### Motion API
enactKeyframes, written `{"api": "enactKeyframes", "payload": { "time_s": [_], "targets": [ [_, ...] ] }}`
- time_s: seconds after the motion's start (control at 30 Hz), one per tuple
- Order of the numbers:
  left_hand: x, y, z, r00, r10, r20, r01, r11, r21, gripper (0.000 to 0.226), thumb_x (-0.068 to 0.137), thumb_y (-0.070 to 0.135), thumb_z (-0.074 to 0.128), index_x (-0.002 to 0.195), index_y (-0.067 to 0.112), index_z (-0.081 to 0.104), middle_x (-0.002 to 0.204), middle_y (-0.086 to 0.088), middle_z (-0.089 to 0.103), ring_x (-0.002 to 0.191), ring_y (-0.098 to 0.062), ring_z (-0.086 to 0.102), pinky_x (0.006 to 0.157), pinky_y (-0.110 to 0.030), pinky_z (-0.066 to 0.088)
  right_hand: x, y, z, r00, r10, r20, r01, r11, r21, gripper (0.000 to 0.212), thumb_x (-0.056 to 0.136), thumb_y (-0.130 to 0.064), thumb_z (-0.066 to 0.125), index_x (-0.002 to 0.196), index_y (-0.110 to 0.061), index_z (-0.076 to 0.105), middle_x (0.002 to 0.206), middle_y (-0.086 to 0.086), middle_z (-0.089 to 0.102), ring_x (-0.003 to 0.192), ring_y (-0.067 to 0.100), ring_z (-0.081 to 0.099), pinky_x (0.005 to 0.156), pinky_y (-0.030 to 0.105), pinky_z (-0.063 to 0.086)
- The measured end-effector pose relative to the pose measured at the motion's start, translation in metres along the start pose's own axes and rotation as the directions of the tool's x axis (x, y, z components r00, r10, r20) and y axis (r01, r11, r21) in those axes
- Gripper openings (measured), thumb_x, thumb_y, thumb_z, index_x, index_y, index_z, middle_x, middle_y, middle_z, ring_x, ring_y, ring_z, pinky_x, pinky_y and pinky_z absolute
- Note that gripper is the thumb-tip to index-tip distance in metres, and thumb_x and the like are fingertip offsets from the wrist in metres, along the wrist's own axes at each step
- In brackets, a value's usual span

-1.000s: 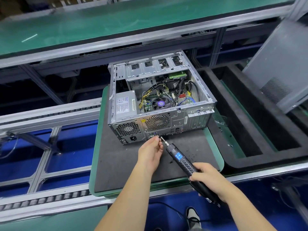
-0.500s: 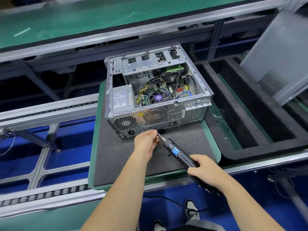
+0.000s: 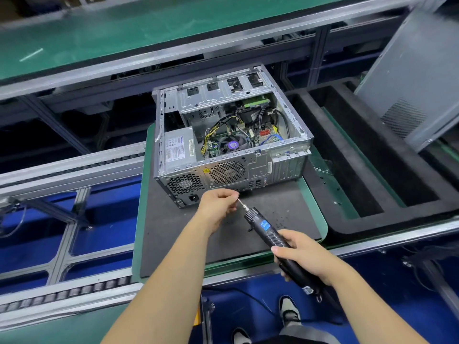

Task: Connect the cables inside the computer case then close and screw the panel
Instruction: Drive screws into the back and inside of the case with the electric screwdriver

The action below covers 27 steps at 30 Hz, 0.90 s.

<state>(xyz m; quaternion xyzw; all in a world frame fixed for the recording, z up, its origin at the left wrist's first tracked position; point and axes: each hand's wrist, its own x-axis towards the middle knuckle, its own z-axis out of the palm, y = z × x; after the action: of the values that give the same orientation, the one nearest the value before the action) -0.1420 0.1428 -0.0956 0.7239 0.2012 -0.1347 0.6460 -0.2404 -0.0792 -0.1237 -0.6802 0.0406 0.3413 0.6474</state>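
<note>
The computer case (image 3: 231, 135) is bare sheet metal, dull silver, with punched mesh vents in its back wall. Under it lies a matt dark grey foam mat (image 3: 173, 234), slightly rough, on a smooth green tray (image 3: 142, 194). Right of the case leans a grey painted metal panel (image 3: 417, 78), satin, with a perforated patch. Before the case, the screwdriver (image 3: 278, 242) is black plastic, ribbed, with a shiny steel bit.

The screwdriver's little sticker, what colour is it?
Blue, on the black electric screwdriver; the head view shows it.

Open computer case (image 3: 231, 142) on its side (cables (image 3: 216, 131) exposed), panel (image 3: 417, 78) propped apart
</note>
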Motion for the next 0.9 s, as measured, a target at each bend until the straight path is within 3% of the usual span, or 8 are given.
{"api": "enactKeyframes", "payload": {
  "time_s": [0.07,0.13,0.2,0.27,0.33,0.43,0.53,0.9],
  "targets": [
    [-0.011,0.003,0.005,0.92,0.355,-0.163,-0.269,0.878,0.396,0.009,0.089,0.021,0.071,0.09,0.013,0.073,0.083,0.002,0.07,0.075,-0.01,0.061,0.077,-0.024,0.05,0.001,0.003,0.003,0.999,0.014,-0.036,-0.012,0.999,0.045,0.011,0.1,-0.014,0.062,0.108,-0.009,0.057,0.079,0.01,0.064,0.06,0.03,0.063,0.056,0.04,0.055],
    [-0.024,0.025,0.003,0.657,0.744,-0.123,-0.518,0.563,0.644,0.018,0.091,0.033,0.061,0.088,0.019,0.071,0.085,0.01,0.068,0.079,-0.008,0.058,0.075,-0.024,0.046,0.001,0.004,0.002,0.998,0.022,-0.066,-0.018,0.997,0.069,0.01,0.099,-0.017,0.063,0.107,-0.012,0.058,0.08,0.01,0.065,0.059,0.03,0.062,0.053,0.037,0.054],
    [-0.018,0.061,-0.002,0.48,0.877,-0.022,-0.617,0.354,0.703,0.026,0.091,0.038,0.052,0.097,0.019,0.069,0.095,0.007,0.067,0.09,-0.015,0.057,0.08,-0.03,0.044,-0.001,0.006,0.0,0.996,0.023,-0.09,-0.016,0.997,0.079,0.009,0.098,-0.018,0.064,0.103,-0.013,0.059,0.079,0.011,0.065,0.059,0.03,0.062,0.052,0.037,0.052],
    [0.0,0.101,-0.009,0.651,0.748,0.129,-0.561,0.359,0.746,0.042,0.092,0.053,0.045,0.114,0.023,0.064,0.112,0.003,0.064,0.103,-0.019,0.057,0.09,-0.037,0.046,-0.002,0.006,-0.001,0.994,0.008,-0.108,0.002,0.996,0.091,0.008,0.097,-0.018,0.065,0.101,-0.014,0.06,0.079,0.011,0.065,0.059,0.03,0.061,0.052,0.037,0.052],
    [0.019,0.122,-0.013,0.855,0.378,0.355,-0.486,0.344,0.804,0.055,0.095,0.063,0.043,0.135,0.027,0.053,0.135,0.002,0.058,0.12,-0.022,0.055,0.102,-0.04,0.044,-0.002,0.002,0.001,0.991,-0.013,-0.135,0.027,0.994,0.104,0.011,0.095,-0.018,0.068,0.102,-0.014,0.06,0.077,0.01,0.064,0.057,0.029,0.061,0.051,0.037,0.051],
    [0.037,0.125,-0.02,0.816,0.108,0.568,-0.576,0.243,0.78,0.061,0.094,0.048,0.06,0.147,0.021,0.043,0.15,0.0,0.047,0.133,-0.022,0.048,0.112,-0.041,0.037,-0.001,-0.003,0.006,0.983,-0.039,-0.178,0.052,0.996,0.069,0.02,0.09,-0.02,0.074,0.102,-0.013,0.06,0.071,0.006,0.06,0.054,0.028,0.06,0.049,0.036,0.052],
    [0.048,0.126,-0.025,0.783,0.108,0.612,-0.618,0.234,0.75,0.061,0.09,0.028,0.072,0.142,0.012,0.045,0.143,-0.008,0.053,0.129,-0.026,0.052,0.111,-0.043,0.038,0.001,-0.007,0.012,0.981,-0.044,-0.188,0.053,0.998,0.042,0.026,0.085,-0.021,0.078,0.105,-0.018,0.062,0.07,0.004,0.059,0.053,0.027,0.062,0.048,0.034,0.052],
    [0.054,0.135,-0.023,0.783,0.002,0.622,-0.622,-0.019,0.783,0.072,0.092,0.039,0.066,0.147,0.006,0.031,0.149,-0.014,0.044,0.132,-0.032,0.046,0.11,-0.047,0.038,0.005,-0.007,0.018,0.978,-0.049,-0.204,0.054,0.998,0.02,0.022,0.084,-0.023,0.077,0.1,-0.022,0.062,0.07,0.004,0.058,0.053,0.026,0.061,0.049,0.035,0.053]
  ]
}}
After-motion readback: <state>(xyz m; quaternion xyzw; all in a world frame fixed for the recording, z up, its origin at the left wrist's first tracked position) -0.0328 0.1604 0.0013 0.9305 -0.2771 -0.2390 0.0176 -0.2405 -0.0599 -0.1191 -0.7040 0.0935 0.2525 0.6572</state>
